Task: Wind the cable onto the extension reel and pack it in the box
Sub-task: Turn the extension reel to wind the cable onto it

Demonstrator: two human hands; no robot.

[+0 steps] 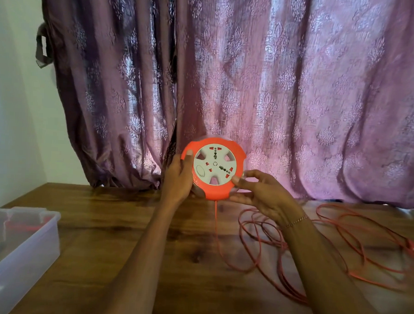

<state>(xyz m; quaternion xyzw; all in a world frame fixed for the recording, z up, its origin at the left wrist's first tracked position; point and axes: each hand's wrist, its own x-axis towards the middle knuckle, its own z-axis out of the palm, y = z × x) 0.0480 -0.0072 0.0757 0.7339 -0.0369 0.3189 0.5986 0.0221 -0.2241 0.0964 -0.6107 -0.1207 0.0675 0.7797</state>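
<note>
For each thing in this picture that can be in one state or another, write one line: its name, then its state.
Extension reel: held up above the table, socket face toward the camera.
Cable: mostly unwound, in loose loops on the table; one strand hangs from the reel.
Box: open, no lid on, something red inside.
Left hand: grips the reel's left rim.
Right hand: grips the reel's right rim.
Curtain: drawn closed.

One reel point(212, 168), one cable point(292, 245), one box point(41, 239).
</note>
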